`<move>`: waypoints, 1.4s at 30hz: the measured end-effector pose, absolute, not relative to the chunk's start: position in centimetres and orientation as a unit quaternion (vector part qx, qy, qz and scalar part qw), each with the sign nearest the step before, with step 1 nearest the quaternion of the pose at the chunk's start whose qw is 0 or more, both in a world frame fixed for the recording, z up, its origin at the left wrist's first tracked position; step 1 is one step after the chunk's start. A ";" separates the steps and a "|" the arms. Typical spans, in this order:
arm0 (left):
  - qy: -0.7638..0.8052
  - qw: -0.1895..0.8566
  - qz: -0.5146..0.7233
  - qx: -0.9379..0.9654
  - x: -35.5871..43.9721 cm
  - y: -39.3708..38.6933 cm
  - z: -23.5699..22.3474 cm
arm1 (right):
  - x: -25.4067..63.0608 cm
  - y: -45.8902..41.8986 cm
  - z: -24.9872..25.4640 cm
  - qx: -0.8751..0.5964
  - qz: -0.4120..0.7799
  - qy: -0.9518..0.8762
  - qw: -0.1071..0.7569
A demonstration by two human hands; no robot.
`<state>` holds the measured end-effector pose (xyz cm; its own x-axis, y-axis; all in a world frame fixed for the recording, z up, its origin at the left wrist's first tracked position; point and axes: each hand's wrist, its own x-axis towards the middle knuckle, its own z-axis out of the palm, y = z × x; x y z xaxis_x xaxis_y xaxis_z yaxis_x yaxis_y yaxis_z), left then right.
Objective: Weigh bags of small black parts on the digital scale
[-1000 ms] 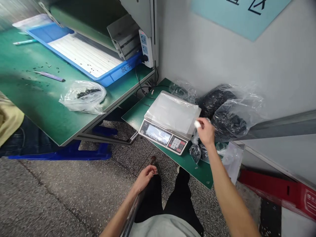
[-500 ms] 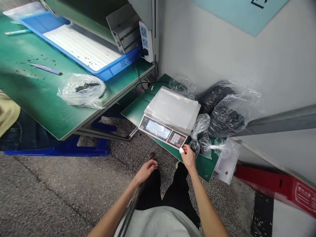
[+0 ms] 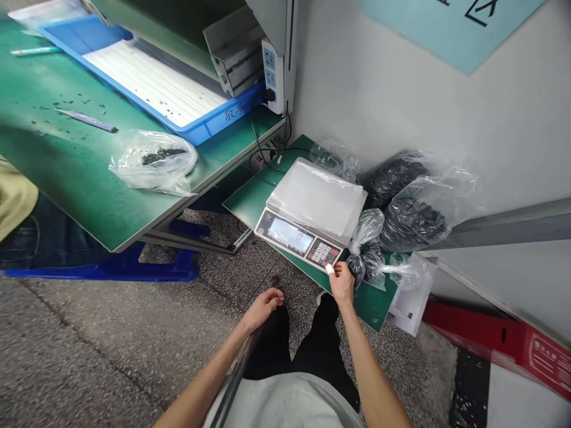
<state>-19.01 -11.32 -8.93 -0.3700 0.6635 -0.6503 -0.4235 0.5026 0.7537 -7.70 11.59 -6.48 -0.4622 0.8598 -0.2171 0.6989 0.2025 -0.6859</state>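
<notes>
Ideally, my right hand [image 3: 342,285], grip unclear, should touch the scale [image 3: 292,238] lightly near the table's [image 3: 375,310] front edge, left hand [image 3: 264,307] relaxed, seemingly empty.

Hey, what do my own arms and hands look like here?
Both forearms are bare, no sleeves showing. Neither the left hand nor the right hand is gloved, but a small white cover sits on one right digit, apparently the thumb.

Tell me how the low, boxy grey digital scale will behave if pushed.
The low, boxy grey digital scale would probably stay level rather than tip, being broad. Its casing looks rigid, so it should move as one piece. The thin, clear plastic sheet on top looks loose and may slip.
</notes>
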 end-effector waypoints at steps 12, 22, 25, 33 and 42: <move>0.671 0.553 0.485 0.093 -19.1 -11.4 -8.6 | -6.5 10.9 -6.0 -0.500 0.400 -0.760 0.110; 0.662 0.559 0.491 0.091 -19.0 -11.5 -8.9 | 0.0 12.7 -2.8 -0.520 0.291 -0.788 0.154; 0.662 0.559 0.490 0.093 -18.9 -11.4 -8.9 | 0.4 13.9 -3.0 -0.517 0.265 -0.797 0.165; 0.664 0.561 0.483 0.104 -19.0 -11.4 -8.8 | -0.1 14.8 -3.6 -0.500 0.245 -0.812 0.175; 0.657 0.567 0.486 0.101 -18.6 -11.8 -9.9 | -2.9 16.4 -2.4 -0.513 0.215 -0.826 0.087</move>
<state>-18.64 -11.82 -9.86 -0.3361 0.6849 -0.6466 -0.4187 0.5063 0.7539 -2.90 16.43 -2.43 -0.4582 0.8855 -0.0772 0.8112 0.3810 -0.4436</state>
